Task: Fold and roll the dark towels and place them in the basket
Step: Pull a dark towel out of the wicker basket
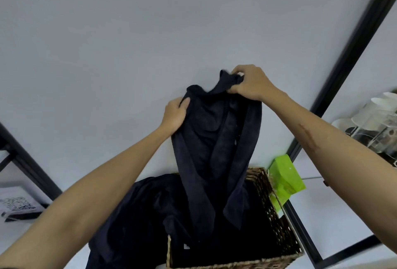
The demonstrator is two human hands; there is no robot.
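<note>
Towel lifted out for folding
Dark towel (217,139) is gripped at its top edge by left hand (175,114) and right hand (250,83), hung above basket (277,202) so it drapes flat.

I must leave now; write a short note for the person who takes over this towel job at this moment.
Left hand: grips the upper left edge of the held towel.
Right hand: pinches its bunched top corner, higher up.
The towel hangs unfolded above the wicker basket.
More dark cloth is draped over the basket's left side; the dark interior is hard to read.
Done: no rolled towel is visible.
Left: fold, roll and place each towel in the basket.
</note>
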